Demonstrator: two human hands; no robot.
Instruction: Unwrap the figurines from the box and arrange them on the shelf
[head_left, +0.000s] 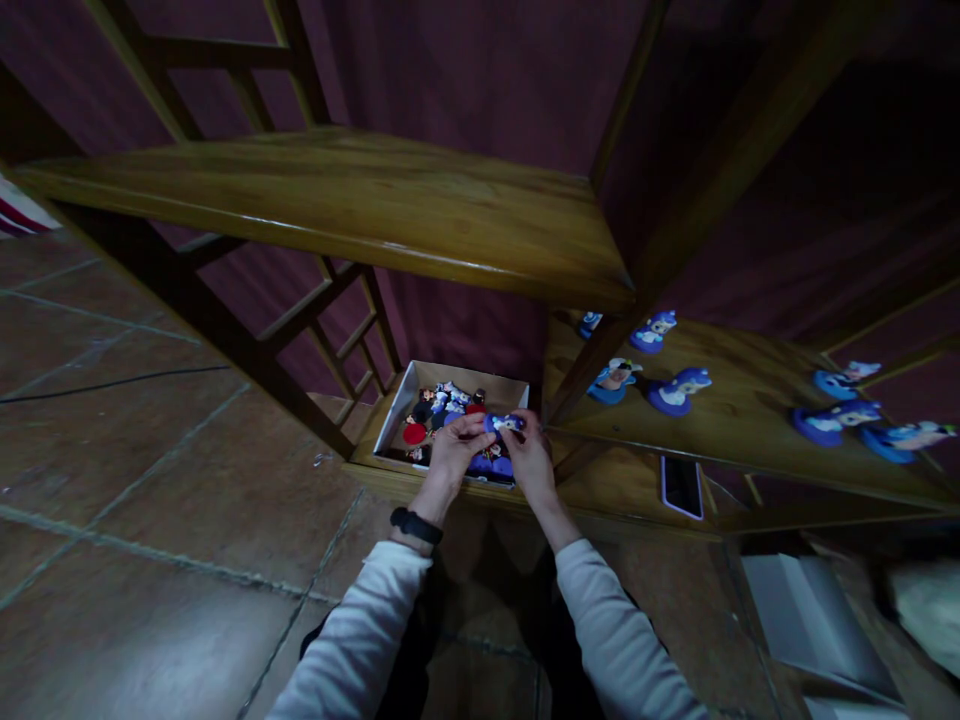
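Between my two hands is a small blue and white figurine, held just above an open cardboard box. My left hand pinches its left side, while the fingers of my right hand close on its right side. Inside the box lie several more small figurines, some blue and white, others dark with a red base. My forearms and hands cover part of the box's front. A black band is around my left wrist.
Several blue figurines stand on a wooden shelf to the right. A phone lies on the lower board. Overhead is a thick wooden shelf, with a slanting post beside the box. A grey box sits on the tiled floor.
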